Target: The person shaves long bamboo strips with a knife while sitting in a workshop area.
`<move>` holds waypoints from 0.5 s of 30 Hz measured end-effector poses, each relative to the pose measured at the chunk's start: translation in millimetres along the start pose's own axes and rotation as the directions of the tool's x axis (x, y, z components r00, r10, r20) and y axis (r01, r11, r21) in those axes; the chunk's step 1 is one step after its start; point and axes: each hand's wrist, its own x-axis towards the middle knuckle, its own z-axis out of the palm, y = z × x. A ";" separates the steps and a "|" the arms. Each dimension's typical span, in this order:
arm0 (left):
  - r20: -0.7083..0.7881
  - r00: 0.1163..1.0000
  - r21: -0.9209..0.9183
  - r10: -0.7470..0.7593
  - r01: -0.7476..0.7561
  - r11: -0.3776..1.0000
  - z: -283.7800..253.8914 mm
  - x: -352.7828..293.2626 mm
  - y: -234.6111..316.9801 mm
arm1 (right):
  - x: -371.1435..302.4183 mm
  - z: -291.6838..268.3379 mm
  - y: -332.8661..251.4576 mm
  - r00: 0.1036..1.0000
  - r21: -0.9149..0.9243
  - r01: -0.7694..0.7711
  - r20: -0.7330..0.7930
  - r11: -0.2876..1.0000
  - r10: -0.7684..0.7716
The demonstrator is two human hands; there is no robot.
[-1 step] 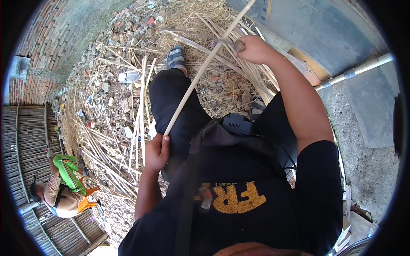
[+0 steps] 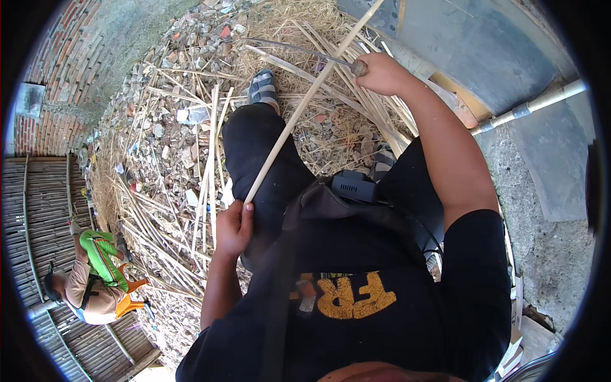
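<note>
A long pale bamboo strip (image 2: 299,114) slants from above my left thigh up to the top edge of the view. My left hand (image 2: 234,226) is closed round its lower end, thumb on top. In my right hand (image 2: 385,74) is the brown, rounded handle of a long knife (image 2: 299,49). Its thin dark blade points left and crosses the strip near the handle. I cannot tell whether the edge touches the strip.
Cut bamboo strips (image 2: 210,159) lie in piles over rubble and straw. A person in green trousers (image 2: 102,254) sits on an orange chair at the left. Grey sheets (image 2: 471,51) and a pale pole (image 2: 531,107) are on the right; a brick wall (image 2: 70,63) stands upper left.
My right hand has shifted slightly to the right with the knife, whose blade now looks thinner, turned more edge-on. My left hand stays nearly still on the bamboo strip.
</note>
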 end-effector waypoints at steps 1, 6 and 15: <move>-0.004 1.000 0.025 0.001 -0.001 1.000 -1.2 -1.1 1.7 | -2.1 -0.8 -1.5 1.000 -0.034 0.017 -0.013 0.999 -0.017; 0.012 1.000 0.041 -0.015 0.014 0.999 -5.2 -1.8 1.3 | -17.8 3.9 -39.4 0.988 -0.106 0.071 0.146 0.992 -0.055; 0.004 1.000 -0.069 -0.005 0.005 0.998 0.0 1.4 -3.8 | 2.2 5.2 -4.7 0.994 0.010 0.029 0.103 1.000 -0.030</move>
